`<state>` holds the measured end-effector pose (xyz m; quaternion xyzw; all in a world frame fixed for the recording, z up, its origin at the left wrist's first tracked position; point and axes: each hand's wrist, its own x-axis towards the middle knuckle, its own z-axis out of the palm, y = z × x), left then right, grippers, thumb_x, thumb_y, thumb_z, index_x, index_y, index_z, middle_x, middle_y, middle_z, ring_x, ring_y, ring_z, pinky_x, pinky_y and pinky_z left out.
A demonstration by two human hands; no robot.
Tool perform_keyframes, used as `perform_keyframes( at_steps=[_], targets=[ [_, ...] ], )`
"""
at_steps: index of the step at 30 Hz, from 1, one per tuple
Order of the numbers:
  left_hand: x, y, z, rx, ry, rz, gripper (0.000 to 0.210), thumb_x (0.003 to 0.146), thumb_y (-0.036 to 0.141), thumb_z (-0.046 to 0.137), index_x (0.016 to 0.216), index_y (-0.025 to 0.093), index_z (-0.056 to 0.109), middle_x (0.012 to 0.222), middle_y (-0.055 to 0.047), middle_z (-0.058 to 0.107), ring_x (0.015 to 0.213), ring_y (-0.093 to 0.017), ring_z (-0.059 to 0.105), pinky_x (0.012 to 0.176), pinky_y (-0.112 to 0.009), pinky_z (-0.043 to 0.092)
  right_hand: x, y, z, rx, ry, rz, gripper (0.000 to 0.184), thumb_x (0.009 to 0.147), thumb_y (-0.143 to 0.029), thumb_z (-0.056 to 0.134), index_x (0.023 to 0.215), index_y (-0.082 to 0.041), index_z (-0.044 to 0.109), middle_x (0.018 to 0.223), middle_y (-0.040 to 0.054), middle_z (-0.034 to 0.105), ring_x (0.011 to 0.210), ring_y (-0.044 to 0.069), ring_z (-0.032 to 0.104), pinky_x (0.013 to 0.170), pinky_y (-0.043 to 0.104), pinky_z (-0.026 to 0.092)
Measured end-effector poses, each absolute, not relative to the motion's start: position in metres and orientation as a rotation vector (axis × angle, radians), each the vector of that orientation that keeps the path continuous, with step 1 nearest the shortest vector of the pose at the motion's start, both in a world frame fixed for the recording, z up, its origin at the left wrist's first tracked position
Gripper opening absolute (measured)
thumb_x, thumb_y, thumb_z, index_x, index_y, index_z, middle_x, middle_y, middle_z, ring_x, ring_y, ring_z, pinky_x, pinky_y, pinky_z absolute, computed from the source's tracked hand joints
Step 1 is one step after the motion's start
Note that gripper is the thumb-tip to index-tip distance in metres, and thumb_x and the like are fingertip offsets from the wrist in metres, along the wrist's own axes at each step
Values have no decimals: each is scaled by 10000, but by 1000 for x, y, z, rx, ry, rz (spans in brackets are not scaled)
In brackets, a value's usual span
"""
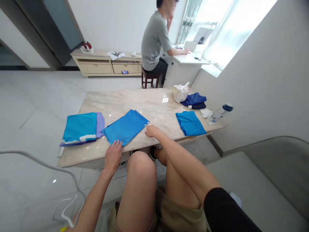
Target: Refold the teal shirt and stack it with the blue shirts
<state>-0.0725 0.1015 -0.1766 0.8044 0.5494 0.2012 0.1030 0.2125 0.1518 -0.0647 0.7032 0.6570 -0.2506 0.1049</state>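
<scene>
A folded blue cloth (127,126) lies slanted on the table in front of me, with a small pale print at its right corner. My left hand (114,156) rests its outstretched fingertips on the near left edge of this cloth. Close beside the right corner is my right hand (152,131), its fingers curled together; whether they pinch anything is hidden. To the left, a folded teal cloth (80,125) with white patches along its near edge lies over a lilac cloth (100,125). Another folded blue cloth (190,123) lies apart on the right.
The marble-look table (135,96) also bears a white plastic bag (181,92), dark blue fabric (194,100) and a clear bottle (219,114). A seated person (155,40) is at a white desk beyond. A grey cable (48,165) crosses at left.
</scene>
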Motion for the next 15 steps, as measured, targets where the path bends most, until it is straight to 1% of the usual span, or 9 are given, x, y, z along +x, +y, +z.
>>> perform_keyframes(
  at_steps=[4, 7, 9, 10, 11, 12, 14, 15],
  targets=[
    [-64, 103, -162, 2359, 1689, 608, 231, 990, 323, 466, 1022, 251, 683, 1151, -100, 826, 1221, -358, 738, 1157, -598, 502, 221, 149, -67, 2034, 1929, -772, 473, 962, -249, 657, 1390, -59, 718, 1389, 261, 728, 1217, 365, 750, 972, 427, 620],
    [-58, 106, -143, 2321, 1764, 540, 177, 1006, 328, 511, 923, 263, 654, 898, -77, 795, 1009, -332, 773, 1077, -526, 542, 220, 151, -66, 1950, 2032, -767, 434, 980, -266, 651, 1361, -74, 734, 1371, 249, 741, 1205, 360, 748, 967, 415, 616],
    [-47, 107, -132, 2275, 1829, 443, 192, 1038, 308, 525, 930, 247, 672, 761, -69, 739, 885, -317, 774, 965, -456, 562, 215, 153, -69, 1866, 2143, -759, 401, 991, -263, 663, 1355, -114, 740, 1352, 212, 756, 1221, 334, 735, 990, 384, 600],
    [-40, 108, -128, 2251, 1858, 397, 197, 1055, 301, 528, 979, 226, 693, 726, -68, 721, 842, -310, 773, 905, -420, 560, 212, 153, -72, 1824, 2203, -753, 415, 979, -248, 687, 1375, -131, 729, 1354, 199, 753, 1234, 325, 725, 1009, 374, 588],
    [-30, 108, -126, 2230, 1883, 358, 209, 1072, 305, 530, 1043, 204, 710, 719, -70, 721, 807, -302, 772, 852, -388, 550, 209, 153, -75, 1788, 2259, -746, 468, 953, -224, 726, 1414, -142, 706, 1375, 195, 736, 1256, 321, 708, 1034, 374, 575],
    [-20, 109, -126, 2218, 1889, 326, 235, 1091, 327, 530, 1127, 195, 721, 756, -74, 744, 805, -286, 774, 825, -358, 539, 206, 152, -80, 1755, 2321, -731, 558, 913, -196, 775, 1460, -150, 674, 1408, 197, 708, 1282, 325, 686, 1064, 383, 558],
    [0, 109, -130, 2194, 1880, 273, 278, 1100, 391, 559, 1212, 203, 729, 840, -88, 791, 810, -273, 778, 779, -326, 525, 203, 151, -91, 1685, 2476, -678, 730, 817, -145, 864, 1510, -175, 637, 1460, 197, 648, 1326, 341, 635, 1120, 422, 521],
    [8, 108, -134, 2179, 1824, 271, 302, 1115, 403, 537, 1263, 214, 721, 923, -95, 816, 851, -267, 786, 785, -322, 527, 203, 150, -97, 1651, 2564, -642, 731, 787, -121, 881, 1482, -189, 663, 1464, 193, 633, 1339, 350, 611, 1140, 444, 503]
  ],
)
